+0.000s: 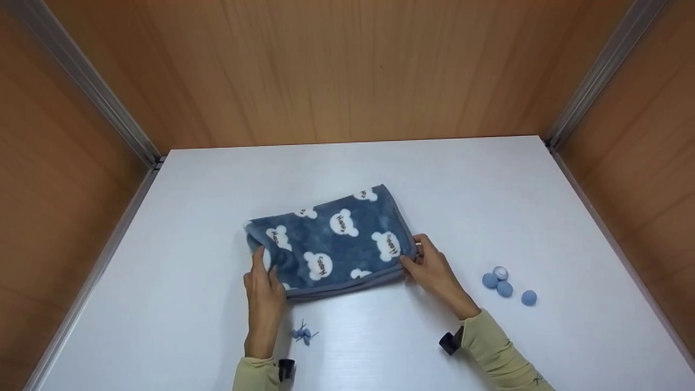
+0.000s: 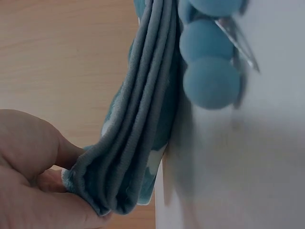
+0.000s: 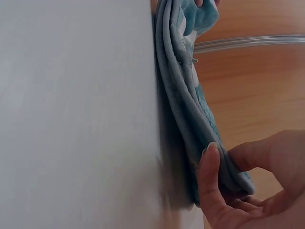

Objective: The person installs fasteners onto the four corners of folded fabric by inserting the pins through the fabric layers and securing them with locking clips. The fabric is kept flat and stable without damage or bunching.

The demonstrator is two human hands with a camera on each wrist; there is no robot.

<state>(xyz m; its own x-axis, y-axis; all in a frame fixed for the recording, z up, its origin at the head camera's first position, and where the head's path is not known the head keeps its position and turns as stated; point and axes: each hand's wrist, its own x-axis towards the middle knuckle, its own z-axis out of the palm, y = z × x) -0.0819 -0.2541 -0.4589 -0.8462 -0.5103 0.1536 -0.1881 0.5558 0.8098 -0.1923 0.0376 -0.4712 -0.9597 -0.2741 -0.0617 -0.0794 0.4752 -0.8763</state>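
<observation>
The work area is a white counter [image 1: 516, 195] bounded by wood-grain panels [image 1: 347, 70] at the rear, left and right, with metal profiles [image 1: 602, 70] along the rear corners.

A folded blue cloth [image 1: 350, 247] is located near the middle of the counter, between the two hands. It is set at a slant, its right end farther from the person than its left. The upper face carries white bear-head prints with dark lettering. Several stacked layers with grey-blue edging show along the near side.

The left hand [image 1: 264, 296] grasps the cloth at the near left end, thumb and fingers on opposite sides of the layers; the fabric is rucked beside the fingers. The right hand [image 1: 434, 271] pinches the near right corner between thumb and fingers.

A cluster of pins [image 1: 304, 333] with rounded blue heads lies on the near side of the cloth, just beside the left hand. To the right of the right hand, three round blue pieces [image 1: 505, 289] and one whitish round piece [image 1: 500, 272] rest on the counter; one blue piece sits apart from the others. Both arms have light green sleeves [image 1: 497, 347], and a black device [image 1: 450, 343] is at each wrist.
</observation>
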